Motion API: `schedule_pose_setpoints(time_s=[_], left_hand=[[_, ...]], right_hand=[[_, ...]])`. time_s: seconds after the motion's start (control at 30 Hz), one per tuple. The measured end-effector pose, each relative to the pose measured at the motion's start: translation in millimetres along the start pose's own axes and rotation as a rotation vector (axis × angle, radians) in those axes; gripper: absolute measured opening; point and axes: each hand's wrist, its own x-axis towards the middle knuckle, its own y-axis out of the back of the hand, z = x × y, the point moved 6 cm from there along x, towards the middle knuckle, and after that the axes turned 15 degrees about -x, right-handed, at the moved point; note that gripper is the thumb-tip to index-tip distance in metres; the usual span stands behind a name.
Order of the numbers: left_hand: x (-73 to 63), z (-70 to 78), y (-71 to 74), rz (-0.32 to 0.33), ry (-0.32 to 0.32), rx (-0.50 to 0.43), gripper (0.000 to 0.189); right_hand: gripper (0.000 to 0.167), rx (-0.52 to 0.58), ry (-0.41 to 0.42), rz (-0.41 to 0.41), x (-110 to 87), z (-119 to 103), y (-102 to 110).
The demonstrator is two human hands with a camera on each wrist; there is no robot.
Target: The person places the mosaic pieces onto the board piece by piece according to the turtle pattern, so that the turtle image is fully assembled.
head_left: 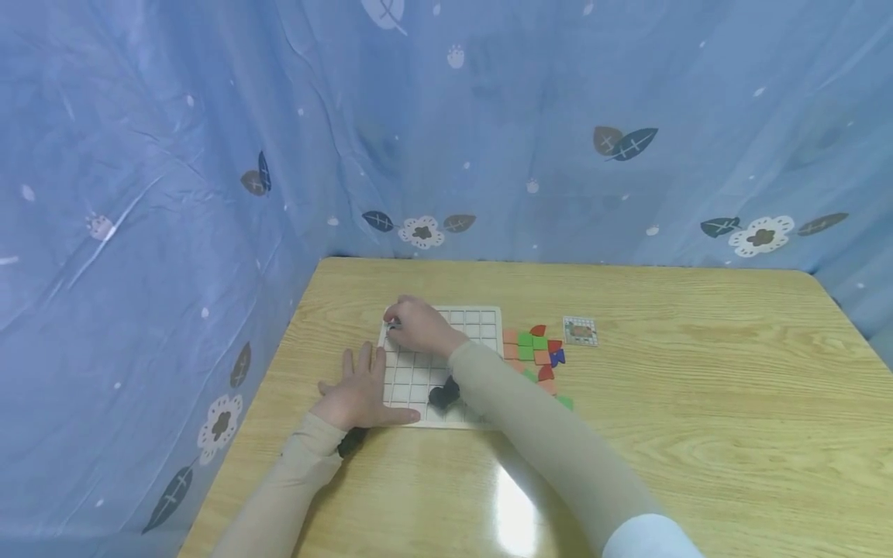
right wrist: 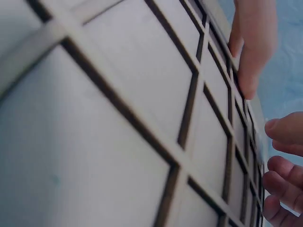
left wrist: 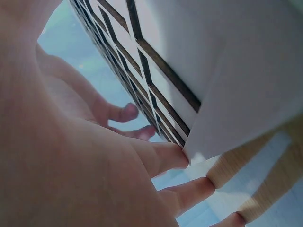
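A white board with a raised grid lies on the wooden table, seen up close in both wrist views. My left hand rests at its left side with the fingers spread and the thumb along the near edge. In the left wrist view its fingers reach toward the board's rim. Across the board, my right hand bends its fingers down at the far left corner. Whether a small piece sits between finger and thumb is too small to tell. In the right wrist view, bent fingers appear beside the grid.
Coloured flat pieces, including green squares, orange squares, red rounded pieces and a blue piece, lie along the board's right side. A small picture card lies farther right. Blue patterned curtain hangs behind the table.
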Motion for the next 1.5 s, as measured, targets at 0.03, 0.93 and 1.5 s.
schedule_pose_setpoints(time_s=[0.03, 0.93, 1.5], left_hand=[[-0.1, -0.2, -0.6, 0.001, -0.001, -0.003, 0.137], [3.2, 2.6, -4.0, 0.007, -0.001, 0.013, 0.137], [1.9, -0.8, 0.1, 0.016, -0.017, 0.004, 0.137]], right_hand=[[0.030, 0.004, -0.001, 0.001, -1.7, 0.4, 0.3], [0.034, -0.066, -0.138, 0.118, -100.2, 26.4, 63.3], [0.031, -0.103, -0.079, 0.279, -142.1, 54.0, 76.0]])
